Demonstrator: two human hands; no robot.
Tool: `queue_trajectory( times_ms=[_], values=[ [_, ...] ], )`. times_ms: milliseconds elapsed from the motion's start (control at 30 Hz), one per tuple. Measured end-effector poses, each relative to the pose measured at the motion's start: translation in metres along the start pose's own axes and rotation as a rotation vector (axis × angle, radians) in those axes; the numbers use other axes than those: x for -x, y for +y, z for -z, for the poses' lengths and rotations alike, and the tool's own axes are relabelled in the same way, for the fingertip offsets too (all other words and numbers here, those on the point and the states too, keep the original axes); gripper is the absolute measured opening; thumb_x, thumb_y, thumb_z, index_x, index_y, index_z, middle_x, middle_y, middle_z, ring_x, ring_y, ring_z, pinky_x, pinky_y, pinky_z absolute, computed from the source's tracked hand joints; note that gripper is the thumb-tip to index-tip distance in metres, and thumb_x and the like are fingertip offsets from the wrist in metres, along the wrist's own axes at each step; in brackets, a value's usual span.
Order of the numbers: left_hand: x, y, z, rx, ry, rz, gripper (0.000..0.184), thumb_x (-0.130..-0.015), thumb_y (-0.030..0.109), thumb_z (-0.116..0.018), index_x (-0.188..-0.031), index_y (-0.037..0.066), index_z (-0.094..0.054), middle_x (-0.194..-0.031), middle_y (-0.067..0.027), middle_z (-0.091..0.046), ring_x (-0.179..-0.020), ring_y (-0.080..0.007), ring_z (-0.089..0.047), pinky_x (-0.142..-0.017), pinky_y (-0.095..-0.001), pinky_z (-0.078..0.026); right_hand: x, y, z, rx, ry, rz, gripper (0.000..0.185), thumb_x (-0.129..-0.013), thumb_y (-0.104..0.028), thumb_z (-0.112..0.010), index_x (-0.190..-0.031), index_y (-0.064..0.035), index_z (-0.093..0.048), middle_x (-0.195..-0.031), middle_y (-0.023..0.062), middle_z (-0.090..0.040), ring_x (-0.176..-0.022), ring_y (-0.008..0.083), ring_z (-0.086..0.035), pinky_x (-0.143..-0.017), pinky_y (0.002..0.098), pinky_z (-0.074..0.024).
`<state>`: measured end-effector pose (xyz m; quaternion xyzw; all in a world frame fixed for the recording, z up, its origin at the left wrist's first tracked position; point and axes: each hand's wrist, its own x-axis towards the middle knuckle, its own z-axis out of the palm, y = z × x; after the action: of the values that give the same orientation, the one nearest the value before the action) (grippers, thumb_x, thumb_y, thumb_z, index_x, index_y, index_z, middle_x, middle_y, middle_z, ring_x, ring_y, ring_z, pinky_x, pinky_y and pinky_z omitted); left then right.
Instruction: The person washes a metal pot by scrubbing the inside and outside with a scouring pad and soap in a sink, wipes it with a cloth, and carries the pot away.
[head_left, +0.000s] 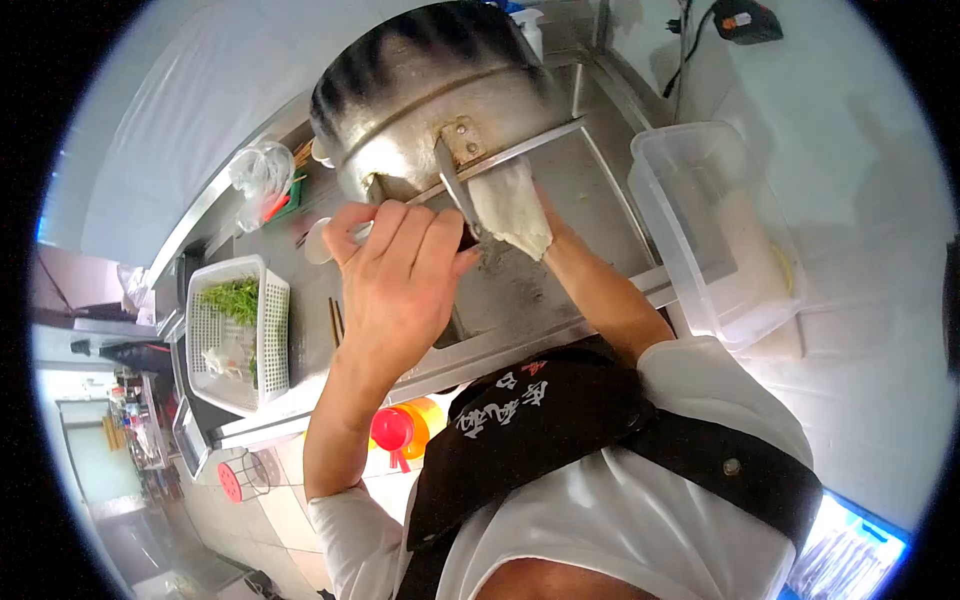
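Observation:
A large metal pot (pixel 400 110), scorched black around its base, is tipped on its side over the sink with its rim towards me. My left hand (pixel 398 265) is closed, its fingers wrapped round the pot's handle (pixel 456 185) at the rim. A damp white cloth (pixel 512 208) hangs at the rim beside that handle. My right hand (pixel 542 205) is at the cloth and holds it; the cloth and the pot hide most of its fingers.
The steel sink (pixel 590 190) lies under the pot. To the left stands a white basket (pixel 270 345) with green herbs (pixel 232 298). A clear plastic tub (pixel 680 240) is at the right. A plastic bag (pixel 262 180) lies behind the basket, and a red-and-yellow container (pixel 392 430) stands below the counter.

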<state>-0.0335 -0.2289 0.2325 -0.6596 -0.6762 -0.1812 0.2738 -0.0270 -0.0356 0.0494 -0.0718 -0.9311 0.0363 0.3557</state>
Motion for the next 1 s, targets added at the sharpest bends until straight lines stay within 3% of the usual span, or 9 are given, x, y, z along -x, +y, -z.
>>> queue_trajectory(
  times_ms=[100, 167, 200, 400, 633, 700, 800, 900, 1000],
  values=[
    [0.006, -0.008, 0.002, 0.001, 0.035, 0.012, 0.033, -0.06, 0.017, -0.072, -0.088, 0.008, -0.056, -0.075, -0.0005, -0.051, -0.077, -0.0177, -0.051, -0.081, -0.0384, -0.029, -0.006, 0.0, -0.003, 0.148, 0.13, 0.081, 0.02, -0.064, -0.009, -0.058, -0.082, -0.0009, -0.063, -0.082, 0.0203, -0.06, -0.082, 0.0321, -0.059, -0.08, 0.038, -0.042],
    [0.007, -0.014, 0.003, 0.004, 0.051, 0.017, 0.032, -0.061, 0.017, -0.072, -0.088, 0.008, -0.057, -0.075, -0.0001, -0.052, -0.077, -0.0174, -0.051, -0.081, -0.0383, -0.029, -0.01, 0.0, 0.009, 0.103, -0.108, 0.021, 0.014, -0.063, -0.009, -0.058, -0.074, -0.0022, -0.063, -0.073, 0.0185, -0.061, -0.073, 0.0317, -0.061, -0.074, 0.0379, -0.0438],
    [0.007, -0.017, 0.003, 0.009, 0.059, 0.014, 0.031, -0.062, 0.017, -0.072, -0.088, 0.009, -0.057, -0.074, 0.0, -0.052, -0.077, -0.0173, -0.051, -0.08, -0.0381, -0.029, -0.008, 0.006, -0.003, 0.11, 0.081, 0.074, 0.007, -0.062, -0.01, -0.059, -0.064, -0.0048, -0.062, -0.065, 0.0145, -0.059, -0.065, 0.0304, -0.06, -0.065, 0.037, -0.0444],
    [0.002, -0.032, -0.009, 0.044, 0.14, 0.007, 0.028, -0.066, 0.019, -0.072, -0.088, 0.009, -0.057, -0.072, -0.0014, -0.053, -0.072, -0.0189, -0.052, -0.078, -0.0374, -0.031, 0.011, 0.016, -0.023, -0.539, -0.088, -0.253, 0.009, -0.066, -0.015, -0.058, -0.071, -0.0075, -0.06, -0.07, 0.0119, -0.059, -0.069, 0.0271, -0.059, -0.062, 0.0354, -0.0449],
    [-0.028, -0.08, -0.04, 0.166, 0.142, 0.396, 0.028, -0.083, 0.027, -0.06, -0.091, 0.0, -0.06, -0.072, -0.0128, -0.06, -0.069, -0.0289, -0.056, -0.074, -0.0374, -0.04, 0.041, 0.01, 0.004, -1.923, -0.128, -1.34, 0.024, -0.085, -0.026, -0.052, -0.099, -0.007, -0.054, -0.089, 0.0095, -0.058, -0.085, 0.022, -0.056, -0.071, 0.0306, -0.0474],
    [-0.031, -0.101, -0.062, 0.225, 0.134, 0.574, 0.03, -0.084, 0.029, -0.056, -0.08, 0.0, -0.06, -0.067, -0.0156, -0.059, -0.066, -0.0329, -0.057, -0.069, -0.0395, -0.041, 0.037, 0.015, 0.008, -1.872, -0.063, -1.47, 0.028, -0.091, -0.029, -0.05, -0.108, -0.0069, -0.052, -0.095, 0.0089, -0.058, -0.09, 0.0206, -0.056, -0.074, 0.0292, -0.0481],
    [-0.026, -0.125, -0.084, 0.297, 0.038, 0.762, 0.037, -0.085, 0.033, -0.053, -0.073, -0.001, -0.061, -0.065, -0.0185, -0.059, -0.065, -0.0363, -0.058, -0.065, -0.0415, -0.043, 0.012, 0.016, 0.004, -1.261, 0.271, -1.58, 0.032, -0.088, -0.026, -0.054, -0.112, -0.0047, -0.048, -0.104, 0.0114, -0.058, -0.088, 0.0256, -0.06, -0.075, 0.0363, -0.0507],
    [-0.022, -0.123, -0.096, 0.381, -0.088, 0.908, 0.04, -0.083, 0.037, -0.054, -0.073, -0.001, -0.063, -0.067, -0.0172, -0.061, -0.066, -0.0331, -0.06, -0.065, -0.0403, -0.045, -0.001, 0.015, -0.016, -1.175, 0.297, -1.105, 0.037, -0.087, -0.024, -0.056, -0.115, -0.0027, -0.044, -0.112, 0.0112, -0.055, -0.099, 0.0249, -0.056, -0.086, 0.0359, -0.0455],
    [-0.02, -0.112, -0.099, 0.478, -0.141, 0.987, 0.041, -0.082, 0.037, -0.055, -0.071, -0.001, -0.063, -0.064, -0.0141, -0.061, -0.063, -0.0283, -0.06, -0.064, -0.0377, -0.045, -0.008, -0.015, -0.031, -1.029, 0.09, -0.971, 0.038, -0.084, -0.019, -0.06, -0.114, -0.003, -0.045, -0.11, 0.0125, -0.055, -0.104, 0.0253, -0.053, -0.09, 0.0351, -0.0414]
  ],
)
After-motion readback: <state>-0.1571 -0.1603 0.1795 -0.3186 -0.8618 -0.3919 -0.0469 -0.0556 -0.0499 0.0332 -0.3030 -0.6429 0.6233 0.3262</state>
